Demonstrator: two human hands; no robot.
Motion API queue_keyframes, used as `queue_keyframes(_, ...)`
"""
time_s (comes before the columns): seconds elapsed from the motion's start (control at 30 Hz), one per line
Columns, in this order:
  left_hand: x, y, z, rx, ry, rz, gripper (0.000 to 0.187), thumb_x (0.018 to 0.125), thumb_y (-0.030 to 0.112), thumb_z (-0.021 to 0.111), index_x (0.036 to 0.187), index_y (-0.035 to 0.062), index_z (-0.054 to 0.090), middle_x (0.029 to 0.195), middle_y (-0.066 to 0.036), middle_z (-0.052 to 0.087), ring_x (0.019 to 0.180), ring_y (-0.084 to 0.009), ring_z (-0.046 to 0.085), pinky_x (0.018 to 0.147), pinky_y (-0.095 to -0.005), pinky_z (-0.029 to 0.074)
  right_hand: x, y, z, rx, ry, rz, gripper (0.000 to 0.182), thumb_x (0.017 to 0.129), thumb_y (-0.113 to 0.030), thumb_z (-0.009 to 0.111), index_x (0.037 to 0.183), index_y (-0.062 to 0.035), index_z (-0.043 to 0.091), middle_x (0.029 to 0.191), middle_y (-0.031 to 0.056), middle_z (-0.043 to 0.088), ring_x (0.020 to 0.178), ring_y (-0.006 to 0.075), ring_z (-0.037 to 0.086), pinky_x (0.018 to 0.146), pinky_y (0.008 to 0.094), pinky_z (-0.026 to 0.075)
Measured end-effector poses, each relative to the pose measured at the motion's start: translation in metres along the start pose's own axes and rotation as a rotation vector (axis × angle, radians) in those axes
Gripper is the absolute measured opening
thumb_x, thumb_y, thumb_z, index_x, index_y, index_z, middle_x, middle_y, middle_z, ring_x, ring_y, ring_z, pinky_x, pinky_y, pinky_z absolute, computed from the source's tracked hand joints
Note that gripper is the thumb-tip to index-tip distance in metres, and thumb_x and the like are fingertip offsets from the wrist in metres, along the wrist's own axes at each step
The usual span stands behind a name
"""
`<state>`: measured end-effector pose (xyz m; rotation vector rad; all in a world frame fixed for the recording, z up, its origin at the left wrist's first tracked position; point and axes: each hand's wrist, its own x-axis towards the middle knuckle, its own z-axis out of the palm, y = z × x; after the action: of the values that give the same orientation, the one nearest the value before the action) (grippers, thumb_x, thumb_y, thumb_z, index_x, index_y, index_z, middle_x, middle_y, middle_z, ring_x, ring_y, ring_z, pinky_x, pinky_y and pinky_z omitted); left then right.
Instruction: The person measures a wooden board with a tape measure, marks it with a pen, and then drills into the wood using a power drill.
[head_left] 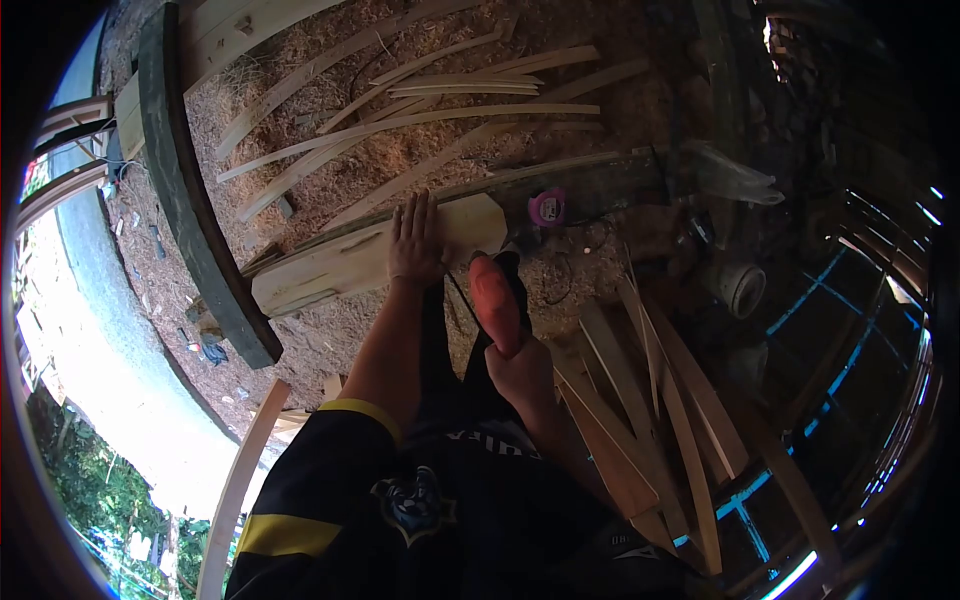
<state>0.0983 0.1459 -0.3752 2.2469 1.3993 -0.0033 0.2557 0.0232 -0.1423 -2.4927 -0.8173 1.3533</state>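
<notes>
My left hand (416, 243) lies flat on a pale wooden board (335, 264), its fingers stretched out toward the far edge. The board rests across a spot just in front of my legs, and its right end is cut at an angle. In my right hand (522, 375) is a red-orange tool (495, 305), rounded and elongated, gripped at its near end. Its far tip comes close to the board's right end, and I cannot tell what kind of tool it is. Beyond that end, a pink tape measure (547, 208) sits on a dark timber (600, 190).
Several thin wooden strips (430, 118) lie over the shavings-covered ground ahead. A thick dark beam (190, 190) crosses on the left. More planks (660, 400) are piled at my right, near a round pale container (737, 288). Clear plastic (735, 175) lies at the far right.
</notes>
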Motion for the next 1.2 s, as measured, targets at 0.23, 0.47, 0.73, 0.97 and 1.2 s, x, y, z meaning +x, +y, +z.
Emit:
queue_keyframes(0.23, -0.002, -0.001, 0.005, -0.027, 0.003, -0.002, 0.104, 0.089, 0.042, 0.070, 0.175, 0.0042, 0.025, 0.182, -0.017, 0.026, 0.171, -0.0344, 0.020, 0.140, -0.0559, 0.012, -0.002, 0.000, -0.002, 0.024, -0.003, 0.012, 0.032, 0.088, -0.023, 0.075, 0.108, 0.0017, 0.076, 0.093, 0.0262, 0.078, 0.095, 0.0469, 0.078, 0.082, 0.0514, 0.061)
queue_keyframes(0.47, 0.000, -0.002, 0.002, 0.003, -0.011, 0.007, 0.103, 0.089, 0.041, 0.071, 0.174, 0.0028, 0.026, 0.182, -0.017, 0.028, 0.171, -0.0346, 0.019, 0.140, -0.0560, 0.013, -0.002, 0.001, -0.002, -0.017, -0.004, -0.015, 0.031, 0.088, -0.023, 0.077, 0.108, 0.0009, 0.077, 0.093, 0.0255, 0.078, 0.095, 0.0464, 0.078, 0.082, 0.0516, 0.062)
queue_keyframes(0.73, 0.001, 0.000, -0.002, -0.011, -0.028, -0.007, 0.105, 0.088, 0.043, 0.071, 0.174, 0.0023, 0.027, 0.182, -0.017, 0.028, 0.171, -0.0350, 0.020, 0.140, -0.0566, 0.013, -0.004, 0.000, 0.000, -0.001, 0.007, -0.006, 0.030, 0.089, -0.024, 0.077, 0.107, 0.0000, 0.077, 0.093, 0.0254, 0.078, 0.095, 0.0469, 0.078, 0.082, 0.0522, 0.062)
queue_keyframes(0.97, 0.001, 0.002, -0.004, 0.027, -0.100, -0.027, 0.105, 0.089, 0.045, 0.069, 0.174, 0.0029, 0.025, 0.181, -0.017, 0.028, 0.171, -0.0356, 0.020, 0.139, -0.0564, 0.014, -0.004, -0.001, 0.002, -0.013, -0.020, 0.030, 0.030, 0.090, -0.025, 0.076, 0.107, -0.0008, 0.077, 0.093, 0.0254, 0.078, 0.096, 0.0467, 0.077, 0.083, 0.0528, 0.061)
queue_keyframes(1.2, 0.002, 0.000, 0.002, -0.005, -0.029, -0.016, 0.105, 0.088, 0.047, 0.069, 0.174, 0.0039, 0.027, 0.181, -0.018, 0.030, 0.170, -0.0364, 0.021, 0.139, -0.0562, 0.013, -0.005, -0.003, 0.002, 0.018, 0.027, 0.033, 0.030, 0.089, -0.024, 0.075, 0.110, -0.0022, 0.077, 0.096, 0.0248, 0.078, 0.098, 0.0465, 0.077, 0.085, 0.0525, 0.061)
